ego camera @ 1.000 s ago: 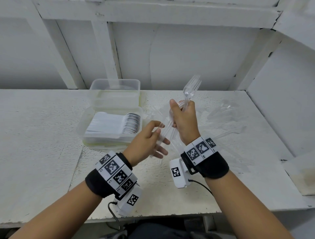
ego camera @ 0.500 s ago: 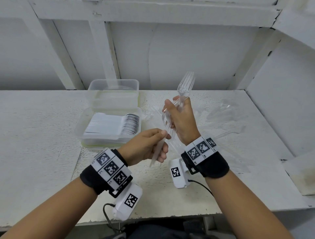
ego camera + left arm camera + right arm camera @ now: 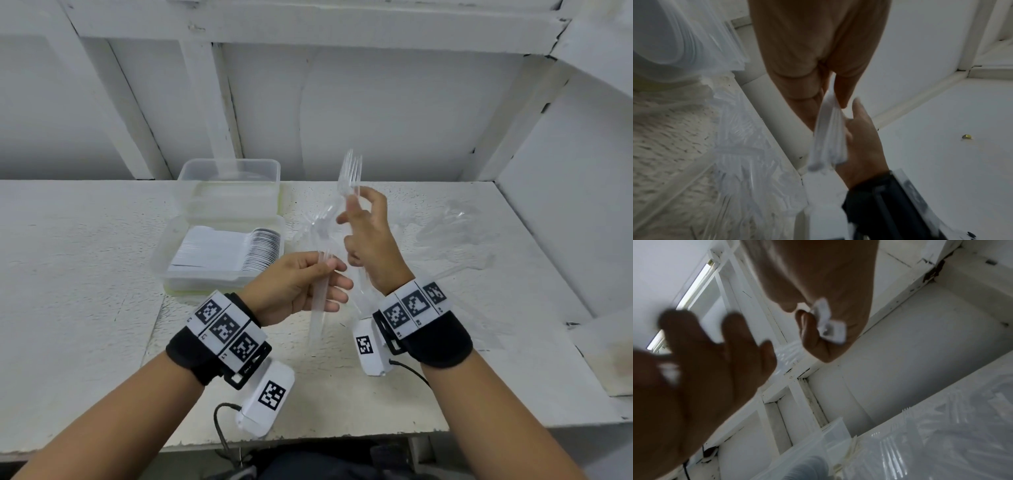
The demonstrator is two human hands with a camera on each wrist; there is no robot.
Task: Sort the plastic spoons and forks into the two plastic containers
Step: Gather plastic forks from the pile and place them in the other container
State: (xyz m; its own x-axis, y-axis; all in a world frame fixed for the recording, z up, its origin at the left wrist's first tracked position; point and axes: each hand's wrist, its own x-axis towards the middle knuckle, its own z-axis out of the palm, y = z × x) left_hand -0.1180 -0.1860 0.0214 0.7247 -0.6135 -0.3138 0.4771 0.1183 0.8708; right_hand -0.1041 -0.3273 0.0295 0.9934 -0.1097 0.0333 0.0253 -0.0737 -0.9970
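My left hand (image 3: pixel 322 277) grips a small bundle of clear plastic forks (image 3: pixel 318 322) by the handles, tines up; the left wrist view shows the bundle (image 3: pixel 828 134) pinched under my fingers. Just right of it, my right hand (image 3: pixel 353 205) pinches a clear fork (image 3: pixel 349 171) held upright above the table, its handle end (image 3: pixel 828 326) showing in the right wrist view. The near container (image 3: pixel 161 260) holds a stacked row of white spoons (image 3: pixel 222 253). The far container (image 3: pixel 270 171) behind it looks empty.
Loose clear cutlery (image 3: pixel 445 233) lies scattered on the white table (image 3: pixel 85 274) to the right of my hands. White walls close the back and the right side. A tan patch (image 3: pixel 613 359) sits at the table's right edge.
My left hand closed on forks from the right hand's bundle and drew them down and left. The right hand turned, and its fork now stands more upright.
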